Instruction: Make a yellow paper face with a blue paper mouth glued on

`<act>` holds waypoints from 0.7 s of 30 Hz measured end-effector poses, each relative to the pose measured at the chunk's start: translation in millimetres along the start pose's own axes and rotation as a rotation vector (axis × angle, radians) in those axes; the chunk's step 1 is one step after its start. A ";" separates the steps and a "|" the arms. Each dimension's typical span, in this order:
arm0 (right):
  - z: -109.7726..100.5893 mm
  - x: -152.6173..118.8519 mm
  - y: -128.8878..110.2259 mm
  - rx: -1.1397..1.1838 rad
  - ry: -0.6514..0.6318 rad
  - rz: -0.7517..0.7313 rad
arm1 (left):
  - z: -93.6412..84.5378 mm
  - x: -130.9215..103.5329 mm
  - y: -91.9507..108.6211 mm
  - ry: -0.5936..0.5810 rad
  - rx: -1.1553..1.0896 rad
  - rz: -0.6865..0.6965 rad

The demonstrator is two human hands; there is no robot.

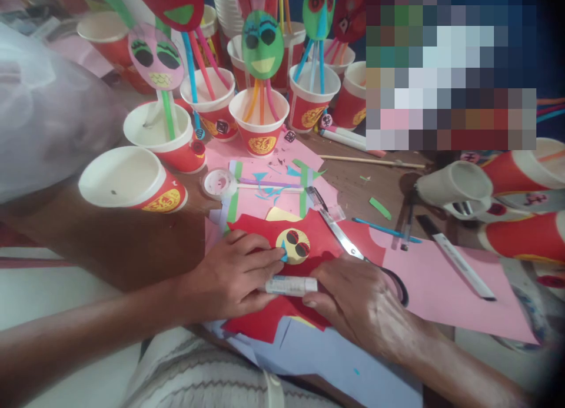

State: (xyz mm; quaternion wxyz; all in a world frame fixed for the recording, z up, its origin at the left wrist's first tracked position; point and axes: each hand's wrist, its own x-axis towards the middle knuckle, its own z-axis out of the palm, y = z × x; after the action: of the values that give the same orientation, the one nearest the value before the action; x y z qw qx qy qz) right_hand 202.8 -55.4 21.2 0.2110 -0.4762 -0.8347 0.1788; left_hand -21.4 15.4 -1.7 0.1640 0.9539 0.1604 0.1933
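A yellow paper face (293,247) with dark eyes lies on red paper (265,325). My left hand (233,272) rests on the red paper, its fingertips on a small blue paper piece (283,252) at the face's left edge. Between my hands lies a white glue stick (289,285), its left end against my left hand and its right end beside my right hand. My right hand (348,290) lies over the red paper near the scissors (351,246), fingers bent and partly hidden. Whether it grips anything is unclear.
Red and white paper cups (258,119) holding straws and paper faces stand at the back. A tape roll (218,183), pens and paper scraps lie ahead. On the right are a fallen white cup (454,187) and a marker (459,261) on pink paper (424,284).
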 end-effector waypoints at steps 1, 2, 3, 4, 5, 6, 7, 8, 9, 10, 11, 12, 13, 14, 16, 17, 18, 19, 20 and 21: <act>0.2 0.3 -0.3 0.005 0.007 0.010 | -0.1 -0.5 -0.1 -0.007 -0.001 -0.004; 0.0 0.5 -0.6 0.018 0.006 0.025 | -0.3 -1.0 -0.2 -0.011 -0.001 -0.007; -0.5 0.7 -0.8 0.033 -0.001 0.041 | -0.4 -1.4 -0.4 -0.016 -0.001 -0.008; -1.1 0.8 -0.9 0.048 -0.014 0.057 | -0.5 -1.8 -0.5 -0.024 0.000 -0.013; -1.7 1.0 -1.0 0.060 -0.028 0.069 | -0.4 -2.0 -0.5 -0.027 -0.001 -0.015; -2.0 1.3 -1.1 0.064 -0.037 0.070 | -0.3 -2.0 -0.5 -0.026 -0.002 -0.011; -2.0 1.8 -1.2 0.059 -0.037 0.065 | -0.2 -1.9 -0.5 -0.024 -0.004 -0.009; -1.7 2.6 -1.3 0.046 -0.031 0.058 | -0.1 -1.6 -0.3 -0.018 -0.005 -0.006; -1.2 3.4 -1.5 0.031 -0.017 0.053 | 0.0 -1.2 -0.2 -0.010 -0.004 -0.003; -0.6 4.3 -1.8 0.017 -0.007 0.052 | 0.0 -0.7 0.0 -0.004 -0.002 -0.002; 0.0 5.0 -2.1 0.009 0.000 0.058 | 0.0 -0.2 0.2 -0.002 0.002 -0.002; 0.4 5.5 -2.4 0.009 -0.001 0.072 | -0.1 0.2 0.2 -0.005 0.006 -0.006; 0.6 5.6 -2.7 0.021 -0.002 0.087 | 0.0 0.4 0.2 -0.005 0.010 -0.007; 0.6 5.3 -3.0 0.043 -0.003 0.101 | 0.1 0.5 0.1 -0.002 0.012 -0.005; 0.1 4.0 -3.4 0.087 -0.010 0.131 | 0.4 0.4 -0.3 0.002 0.017 -0.002; -0.1 3.2 -3.4 0.097 -0.013 0.143 | 0.6 0.3 -0.5 0.001 0.020 -0.001; -0.3 2.4 -3.4 0.099 -0.024 0.150 | 0.7 0.2 -0.6 -0.002 0.022 -0.001; -0.4 1.6 -3.3 0.087 -0.034 0.152 | 0.7 0.2 -0.6 -0.002 0.022 -0.002; -0.2 1.1 -3.2 0.071 -0.038 0.154 | 0.6 0.1 -0.6 -0.005 0.021 -0.004; 0.1 0.7 -3.1 0.063 -0.033 0.156 | 0.6 -0.1 -0.6 -0.008 0.018 -0.008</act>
State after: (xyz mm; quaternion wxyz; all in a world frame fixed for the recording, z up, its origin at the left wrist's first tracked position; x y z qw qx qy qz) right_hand 200.2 -56.3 22.8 0.1975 -0.5297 -0.7925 0.2289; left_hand -21.3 15.7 -2.5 0.1566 0.9555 0.1655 0.1873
